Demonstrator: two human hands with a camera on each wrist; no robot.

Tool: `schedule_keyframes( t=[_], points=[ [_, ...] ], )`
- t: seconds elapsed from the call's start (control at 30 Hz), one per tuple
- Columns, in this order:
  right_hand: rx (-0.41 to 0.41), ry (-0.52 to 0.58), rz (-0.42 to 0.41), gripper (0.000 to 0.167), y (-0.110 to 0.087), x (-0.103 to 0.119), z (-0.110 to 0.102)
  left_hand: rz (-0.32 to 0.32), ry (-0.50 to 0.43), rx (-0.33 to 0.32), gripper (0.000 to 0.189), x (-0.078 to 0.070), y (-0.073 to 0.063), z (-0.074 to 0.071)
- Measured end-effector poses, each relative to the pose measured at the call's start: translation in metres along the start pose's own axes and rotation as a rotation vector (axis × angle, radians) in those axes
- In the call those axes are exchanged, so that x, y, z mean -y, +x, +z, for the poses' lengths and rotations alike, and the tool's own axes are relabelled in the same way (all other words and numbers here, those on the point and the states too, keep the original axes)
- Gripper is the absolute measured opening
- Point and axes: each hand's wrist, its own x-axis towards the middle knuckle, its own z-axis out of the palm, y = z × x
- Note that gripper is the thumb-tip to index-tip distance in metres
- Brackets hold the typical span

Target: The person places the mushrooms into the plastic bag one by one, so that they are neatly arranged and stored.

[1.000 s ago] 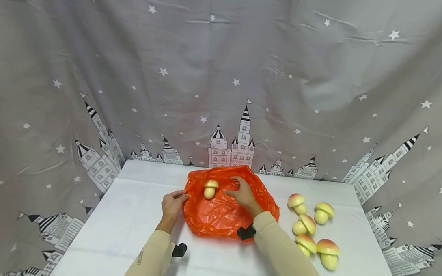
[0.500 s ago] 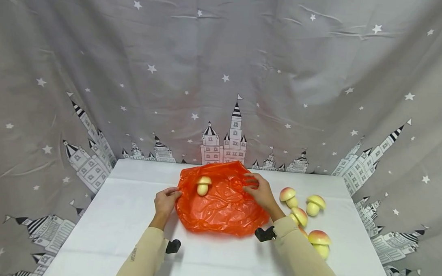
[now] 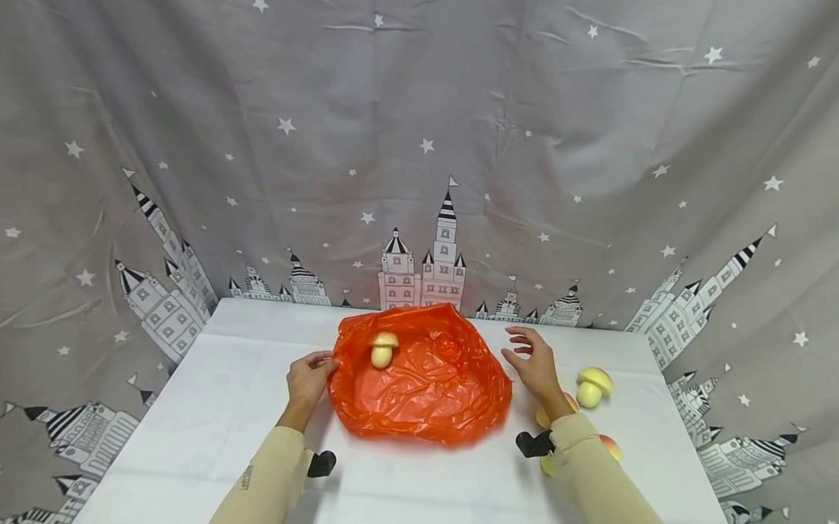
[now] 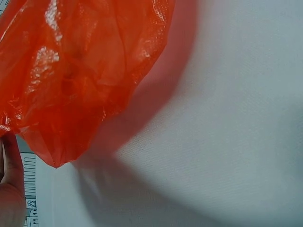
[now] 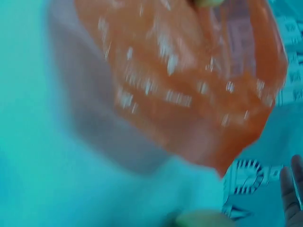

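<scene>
A thin red plastic bag (image 3: 425,389) lies spread with its mouth gaping on the white table. Inside it, toward the back left, stands a toy mushroom (image 3: 382,350). My left hand (image 3: 308,378) pinches the bag's left rim between thumb and fingers; in the left wrist view only a bit of that hand (image 4: 11,196) shows below the plastic. My right hand (image 3: 537,368) is over the table just right of the bag, fingers loosely bent and apart, holding nothing. Its fingers (image 5: 288,189) appear at the right wrist view's edge, which is blurred.
A yellow toy mushroom (image 3: 593,387) with a reddish cap lies right of my right hand. Several more, such as one mushroom (image 3: 610,446), are partly hidden by my right wrist and sleeve. A grey castle-print curtain (image 3: 424,139) hangs behind the white table (image 3: 250,349).
My right hand has moved from over the bag's inside out past its right rim, toward the mushrooms. The left hand keeps its hold on the rim. The head view has shifted slightly.
</scene>
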Motion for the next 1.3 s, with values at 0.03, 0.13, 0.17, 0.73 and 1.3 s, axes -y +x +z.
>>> schedule_keyframes(
  t=[0.03, 0.13, 0.17, 0.73, 1.3],
  points=[
    [-0.007, -0.030, 0.001, 0.040, 0.001, -0.007, -0.003, -0.001, 0.003, 0.001, 0.030, 0.000, 0.000, 0.000],
    [-0.026, -0.076, 0.018, 0.040, 0.001, -0.020, -0.014, -0.010, 0.003, 0.009, 0.031, 0.001, 0.000, 0.001],
    [-0.031, -0.080, 0.024, 0.041, 0.001, -0.022, -0.018, -0.010, 0.004, 0.008, 0.031, 0.002, 0.001, 0.001],
    [0.121, -0.205, 0.182, 0.053, -0.003, -0.043, -0.051, -0.028, -0.012, 0.012, 0.030, 0.003, 0.002, 0.003],
    [0.274, -0.260, 0.249, 0.059, 0.003, -0.056, -0.051, -0.012, -0.024, 0.004, 0.030, 0.002, 0.001, 0.005]
  ],
)
